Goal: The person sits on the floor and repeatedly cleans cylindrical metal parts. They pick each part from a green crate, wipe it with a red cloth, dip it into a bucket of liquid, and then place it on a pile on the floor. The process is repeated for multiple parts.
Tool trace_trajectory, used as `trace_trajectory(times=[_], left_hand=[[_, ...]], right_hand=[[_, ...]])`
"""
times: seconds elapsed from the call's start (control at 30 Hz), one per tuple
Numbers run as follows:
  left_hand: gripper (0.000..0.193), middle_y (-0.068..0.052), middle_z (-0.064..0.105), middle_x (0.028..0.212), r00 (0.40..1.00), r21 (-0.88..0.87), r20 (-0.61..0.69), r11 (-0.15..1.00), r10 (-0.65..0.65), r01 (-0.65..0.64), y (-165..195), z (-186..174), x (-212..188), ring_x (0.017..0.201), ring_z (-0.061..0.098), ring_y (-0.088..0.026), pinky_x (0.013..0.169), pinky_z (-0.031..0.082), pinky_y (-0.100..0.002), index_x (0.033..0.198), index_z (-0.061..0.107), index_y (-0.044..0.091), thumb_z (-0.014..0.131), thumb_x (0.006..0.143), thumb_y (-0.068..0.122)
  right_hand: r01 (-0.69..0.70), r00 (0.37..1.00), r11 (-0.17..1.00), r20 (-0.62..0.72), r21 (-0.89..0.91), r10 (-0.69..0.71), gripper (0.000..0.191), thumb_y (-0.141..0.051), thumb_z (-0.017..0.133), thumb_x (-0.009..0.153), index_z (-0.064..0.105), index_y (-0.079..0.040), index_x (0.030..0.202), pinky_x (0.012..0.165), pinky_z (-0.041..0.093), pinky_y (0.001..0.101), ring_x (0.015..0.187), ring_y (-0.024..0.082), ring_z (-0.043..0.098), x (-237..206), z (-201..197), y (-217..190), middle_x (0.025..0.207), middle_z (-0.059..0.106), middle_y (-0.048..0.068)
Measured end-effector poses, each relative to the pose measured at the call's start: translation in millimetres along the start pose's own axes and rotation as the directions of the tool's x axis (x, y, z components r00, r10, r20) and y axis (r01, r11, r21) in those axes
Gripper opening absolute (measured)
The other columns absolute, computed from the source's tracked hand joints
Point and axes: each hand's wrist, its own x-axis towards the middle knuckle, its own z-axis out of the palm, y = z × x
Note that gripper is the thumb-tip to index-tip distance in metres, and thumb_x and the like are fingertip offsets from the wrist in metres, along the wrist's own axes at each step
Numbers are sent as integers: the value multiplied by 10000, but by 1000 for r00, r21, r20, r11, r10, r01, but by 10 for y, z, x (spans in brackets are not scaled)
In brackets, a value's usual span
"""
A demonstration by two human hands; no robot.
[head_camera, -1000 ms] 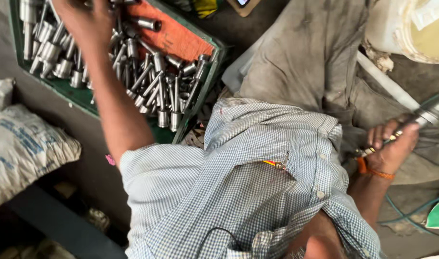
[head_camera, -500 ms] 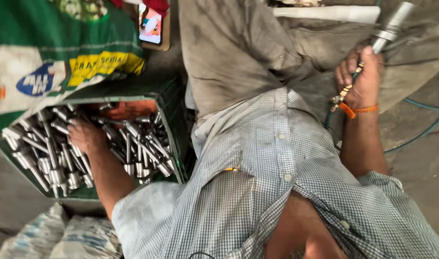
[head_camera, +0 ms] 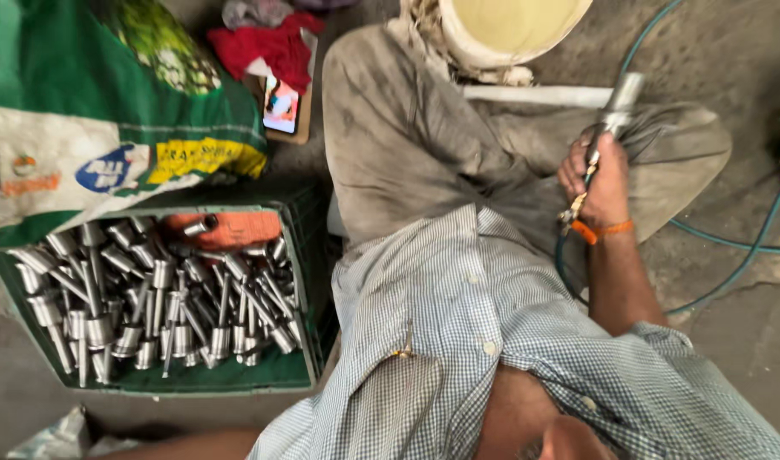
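Head view, looking down: our right hand (head_camera: pixel 601 181) is wrapped tight around a metal air tool (head_camera: pixel 613 115) at far right; stiff and probably weighty, best held mid-barrel; left hand unseen, state unknown; steel pins fill the green crate (head_camera: pixel 300 255) at left.

Soft, even daylight is filling the scene, casting only faint shadows under the green crate (head_camera: pixel 309 255) and the grey trousers (head_camera: pixel 424 145). Small glints are showing on the metal parts (head_camera: pixel 160 298), and the pale round lid (head_camera: pixel 513 25) at the far edge is reading bright. Near-edge shirt fabric (head_camera: pixel 458 341) is looking slightly soft, and lines are bending at the corners.
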Motion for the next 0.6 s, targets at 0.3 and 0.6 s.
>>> trace_trajectory(times=[0.3,0.6], left_hand=[[347,-92,691,1018,836,-652,511,544,-200,528,2092,1097,-561,872,671,-206,759,581,-339,1144,671,7,665,926,276],[336,-69,656,962,-200,172,963,157,179,972,5113,616,-2806,806,608,-157,697,517,-335,1222,537,131,667,967,307]], right_hand=[[330,942,672,188,-663,-278,360,-312,732,1009,591,5,1106,597,477,367,712,147,561,-223,561,-138,855,629,86],[332,896,36,304,-942,-325,474,-402,804,871,638,3,1053,638,514,462,698,372,655,-283,1091,-440,741,647,184]])
